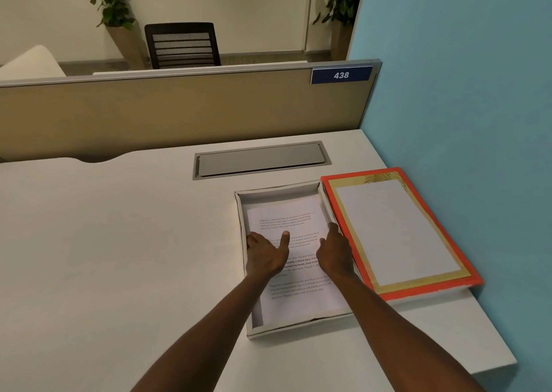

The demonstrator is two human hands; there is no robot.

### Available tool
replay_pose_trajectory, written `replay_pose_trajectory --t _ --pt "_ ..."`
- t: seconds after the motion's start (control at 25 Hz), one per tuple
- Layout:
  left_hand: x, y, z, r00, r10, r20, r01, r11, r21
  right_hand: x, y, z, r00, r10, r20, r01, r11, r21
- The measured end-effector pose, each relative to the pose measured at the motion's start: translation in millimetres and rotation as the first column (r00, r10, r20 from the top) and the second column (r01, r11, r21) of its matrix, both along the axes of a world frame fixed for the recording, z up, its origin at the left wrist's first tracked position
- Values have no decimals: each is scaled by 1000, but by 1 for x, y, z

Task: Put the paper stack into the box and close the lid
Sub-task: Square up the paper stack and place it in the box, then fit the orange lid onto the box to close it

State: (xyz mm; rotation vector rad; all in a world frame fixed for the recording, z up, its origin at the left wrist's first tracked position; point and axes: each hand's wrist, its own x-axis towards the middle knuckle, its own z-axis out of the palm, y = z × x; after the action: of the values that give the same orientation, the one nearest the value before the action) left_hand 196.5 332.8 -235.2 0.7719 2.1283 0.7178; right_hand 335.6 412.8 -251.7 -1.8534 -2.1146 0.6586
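Note:
An open white box (242, 212) lies on the desk at the right. A printed paper stack (301, 296) lies inside it. My left hand (265, 255) holds the stack's left edge, thumb on top and fingers down by the box's left wall. My right hand (336, 254) grips the stack's right edge beside the right wall. The red lid (397, 233), lying inside-up with a gold border and white middle, sits to the right of the box, touching it.
A grey cable hatch (260, 160) is set into the desk behind the box. A tan partition (179, 108) runs along the back, a blue wall (478, 93) on the right. The desk's right edge is close to the lid.

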Motion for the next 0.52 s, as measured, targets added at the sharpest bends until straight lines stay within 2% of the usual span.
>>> replay_pose_trajectory --t 0.12,0.24,0.32,0.44,0.52 --pt "2 1 5 997 -61 -53 58 997 -49 2 -4 -3 999 34 13 -34 999 23" --pt "13 0 10 970 -151 -192 144 988 -46 0 -7 -3 1000 31 0 -31 997 77" --pt "17 0 6 939 -228 -259 219 974 -63 -2 -13 -7 997 41 64 -51 987 154" --pt "14 -2 -4 887 -357 -294 327 933 -146 -2 -19 -16 970 121 212 -176 948 264" --pt "11 -4 -9 878 -398 -266 362 916 -176 2 -22 -19 952 208 225 -262 934 244"
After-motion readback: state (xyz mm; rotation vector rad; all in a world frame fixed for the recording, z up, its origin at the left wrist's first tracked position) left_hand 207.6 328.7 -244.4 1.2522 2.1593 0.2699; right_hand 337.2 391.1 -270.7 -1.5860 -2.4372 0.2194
